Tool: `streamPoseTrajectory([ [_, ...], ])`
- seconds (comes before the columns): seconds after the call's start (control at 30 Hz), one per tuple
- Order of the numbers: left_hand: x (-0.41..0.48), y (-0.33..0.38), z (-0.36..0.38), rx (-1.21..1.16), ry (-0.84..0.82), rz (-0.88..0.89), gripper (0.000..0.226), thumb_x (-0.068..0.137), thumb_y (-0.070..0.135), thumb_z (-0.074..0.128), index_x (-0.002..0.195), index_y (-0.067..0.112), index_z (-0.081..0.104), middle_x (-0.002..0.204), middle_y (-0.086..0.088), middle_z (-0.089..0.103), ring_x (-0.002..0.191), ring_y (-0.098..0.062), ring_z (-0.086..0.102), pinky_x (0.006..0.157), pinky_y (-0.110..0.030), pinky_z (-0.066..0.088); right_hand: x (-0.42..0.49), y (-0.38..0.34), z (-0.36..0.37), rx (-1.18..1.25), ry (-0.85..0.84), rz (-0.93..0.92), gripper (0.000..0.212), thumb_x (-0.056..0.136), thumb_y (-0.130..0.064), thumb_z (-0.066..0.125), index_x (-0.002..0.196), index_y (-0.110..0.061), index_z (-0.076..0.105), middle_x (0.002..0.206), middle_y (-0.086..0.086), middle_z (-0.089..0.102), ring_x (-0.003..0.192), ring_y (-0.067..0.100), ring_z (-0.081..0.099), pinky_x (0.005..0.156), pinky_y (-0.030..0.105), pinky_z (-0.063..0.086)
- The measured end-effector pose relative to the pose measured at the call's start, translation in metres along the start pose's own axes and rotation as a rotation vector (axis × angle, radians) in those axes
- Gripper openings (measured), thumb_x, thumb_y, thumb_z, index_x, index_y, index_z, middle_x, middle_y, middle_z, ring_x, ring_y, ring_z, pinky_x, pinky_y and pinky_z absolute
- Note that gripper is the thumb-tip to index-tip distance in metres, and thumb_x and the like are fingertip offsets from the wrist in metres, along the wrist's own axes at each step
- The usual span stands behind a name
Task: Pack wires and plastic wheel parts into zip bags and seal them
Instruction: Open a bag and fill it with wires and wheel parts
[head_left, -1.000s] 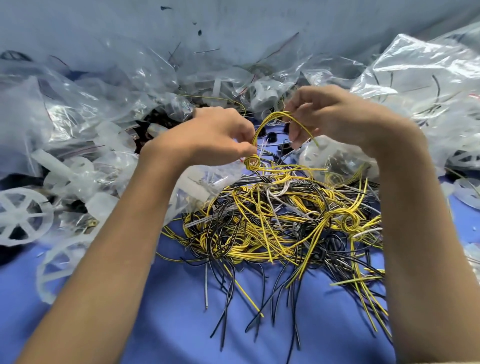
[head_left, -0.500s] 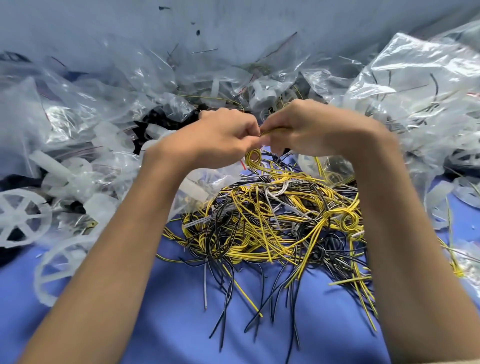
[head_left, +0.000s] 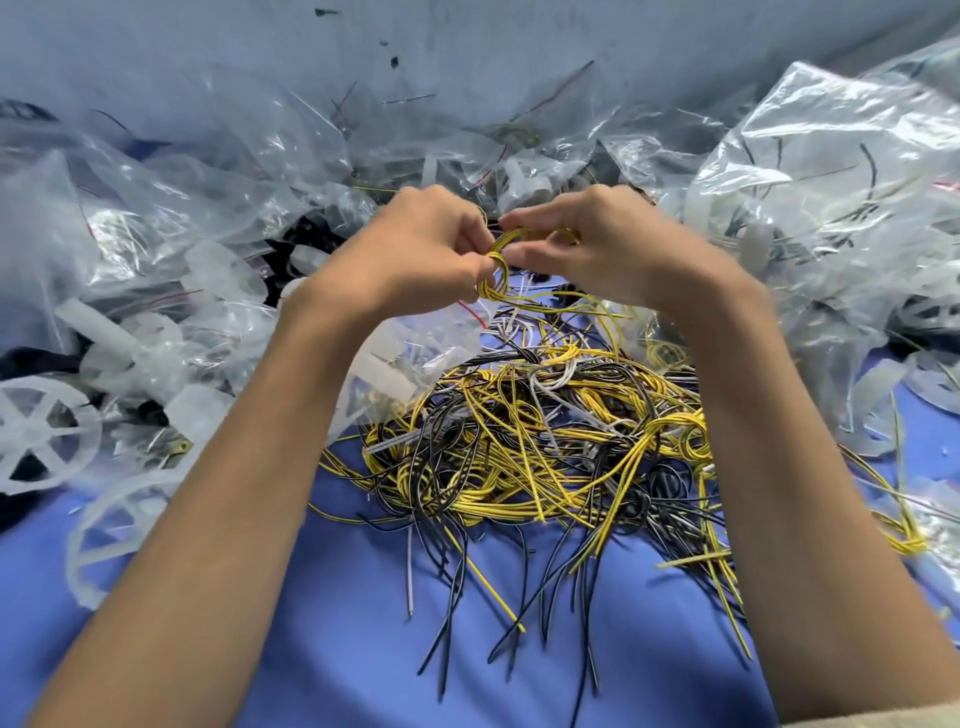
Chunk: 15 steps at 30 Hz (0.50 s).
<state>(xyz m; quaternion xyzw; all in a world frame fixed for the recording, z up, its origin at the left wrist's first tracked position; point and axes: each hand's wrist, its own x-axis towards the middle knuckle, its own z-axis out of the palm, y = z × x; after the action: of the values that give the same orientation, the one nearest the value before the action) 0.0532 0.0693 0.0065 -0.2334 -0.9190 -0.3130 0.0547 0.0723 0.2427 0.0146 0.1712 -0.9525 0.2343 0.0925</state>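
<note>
Status: winding in progress, above the table (head_left: 337, 649).

- Left hand (head_left: 415, 254): fingers curled, pinching the lower side of a small yellow wire coil (head_left: 497, 249).
- Right hand (head_left: 613, 249): fingers pinching the upper side of the same coil. The coil is held in the air between the two hands, over the far edge of the loose wire pile (head_left: 545, 441).
- Coil tails trail down towards the pile.
- Clear zip bags (head_left: 182, 208) and white plastic wheel parts (head_left: 41, 431) lie to the left, and more filled bags (head_left: 831, 182) to the right.

Risks, as judged:
- The coil appears unsecured, so a slackened pinch would probably let it spring open.
- The trailing tails may snag pile strands and drag them along.
- Neither hand holds an open bag, so the coil must pass to one hand before bagging.

Markings: no brand, label or writing is legible.
</note>
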Motion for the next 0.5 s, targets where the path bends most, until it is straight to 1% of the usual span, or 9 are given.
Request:
streamPoseTrajectory([
  [0.07, 0.0008, -0.0012, -0.0004, -0.054, 0.029, -0.044, 0.006, 0.084, 0.012, 0.064, 0.084, 0.017, 0.068, 0.08, -0.006, 0.073, 0.07, -0.008, 0.069, 0.068, -0.021, 0.051, -0.0011, 0.0006, 0.0015, -0.016, -0.107, 0.03, 0.066, 0.081, -0.05, 0.064, 0.139, -0.028, 0.044, 0.112, -0.008, 0.064, 0.093, 0.005, 0.057, 0.078, 0.015, 0.037],
  [0.1, 0.0012, -0.0017, -0.0002, -0.077, 0.038, -0.068, 0.008, 0.083, 0.012, 0.064, 0.082, 0.018, 0.068, 0.079, -0.006, 0.073, 0.07, -0.007, 0.069, 0.065, -0.02, 0.049, -0.0013, 0.0015, 0.0029, -0.023, -0.144, 0.035, 0.073, 0.079, -0.049, 0.066, 0.143, -0.029, 0.038, 0.117, -0.008, 0.062, 0.096, 0.005, 0.057, 0.08, 0.017, 0.037],
  [0.17, 0.0015, -0.0025, 0.0002, -0.119, 0.055, -0.112, 0.011, 0.081, 0.012, 0.063, 0.075, 0.02, 0.068, 0.078, -0.007, 0.074, 0.071, -0.008, 0.07, 0.066, -0.023, 0.05, -0.0003, 0.0032, 0.005, -0.07, -0.165, 0.026, 0.075, 0.082, -0.041, 0.068, 0.146, -0.033, 0.03, 0.119, -0.009, 0.06, 0.092, 0.007, 0.056, 0.078, 0.018, 0.036],
  [0.27, 0.0013, -0.0045, 0.0003, -0.155, 0.087, -0.151, 0.014, 0.078, 0.011, 0.063, 0.07, 0.021, 0.068, 0.076, -0.007, 0.074, 0.071, -0.01, 0.07, 0.078, -0.031, 0.055, 0.001, 0.0051, 0.0077, 0.0, -0.168, 0.054, 0.066, 0.088, -0.023, 0.064, 0.145, -0.034, 0.032, 0.104, -0.006, 0.062, 0.067, 0.003, 0.062, 0.065, 0.018, 0.047],
  [0.33, 0.0009, -0.0054, 0.0006, -0.149, 0.084, -0.159, 0.014, 0.079, 0.011, 0.063, 0.07, 0.02, 0.068, 0.077, -0.007, 0.074, 0.071, -0.011, 0.07, 0.082, -0.033, 0.055, 0.0004, 0.0063, 0.0087, 0.037, -0.165, 0.065, 0.059, 0.091, -0.019, 0.061, 0.143, -0.034, 0.037, 0.085, -0.005, 0.059, 0.047, -0.005, 0.057, 0.051, 0.011, 0.045],
  [0.37, 0.001, -0.0058, 0.0006, -0.14, 0.077, -0.162, 0.014, 0.08, 0.011, 0.063, 0.071, 0.02, 0.067, 0.079, -0.008, 0.074, 0.074, -0.012, 0.07, 0.083, -0.034, 0.055, 0.0005, 0.0066, 0.0083, -0.014, -0.155, 0.05, 0.056, 0.092, -0.021, 0.06, 0.141, -0.035, 0.039, 0.079, -0.007, 0.059, 0.046, -0.005, 0.054, 0.051, 0.013, 0.043],
  [0.4, 0.0008, -0.006, 0.0006, -0.125, 0.074, -0.163, 0.014, 0.08, 0.012, 0.064, 0.07, 0.022, 0.067, 0.081, -0.007, 0.073, 0.077, -0.014, 0.069, 0.084, -0.033, 0.054, 0.0011, 0.0071, 0.0073, -0.068, -0.137, 0.034, 0.052, 0.092, -0.024, 0.059, 0.14, -0.035, 0.042, 0.081, -0.007, 0.063, 0.052, -0.006, 0.055, 0.055, 0.017, 0.041],
  [0.43, 0.0011, -0.0063, 0.0002, -0.101, 0.081, -0.163, 0.014, 0.08, 0.015, 0.066, 0.069, 0.024, 0.066, 0.083, -0.006, 0.073, 0.08, -0.015, 0.067, 0.082, -0.03, 0.053, 0.0014, 0.0076, 0.0062, -0.099, -0.115, 0.02, 0.049, 0.092, -0.024, 0.059, 0.138, -0.034, 0.045, 0.092, -0.005, 0.068, 0.062, -0.003, 0.056, 0.062, 0.019, 0.038],
  [0.5, 0.0004, -0.0056, -0.0021, -0.036, 0.141, -0.159, 0.015, 0.08, 0.021, 0.065, 0.067, 0.028, 0.064, 0.085, -0.001, 0.072, 0.082, -0.013, 0.063, 0.077, -0.024, 0.049, 0.0018, 0.009, 0.0037, -0.099, -0.085, 0.009, 0.042, 0.092, -0.022, 0.059, 0.133, -0.03, 0.053, 0.112, 0.0, 0.069, 0.081, 0.007, 0.056, 0.068, 0.015, 0.034],
])
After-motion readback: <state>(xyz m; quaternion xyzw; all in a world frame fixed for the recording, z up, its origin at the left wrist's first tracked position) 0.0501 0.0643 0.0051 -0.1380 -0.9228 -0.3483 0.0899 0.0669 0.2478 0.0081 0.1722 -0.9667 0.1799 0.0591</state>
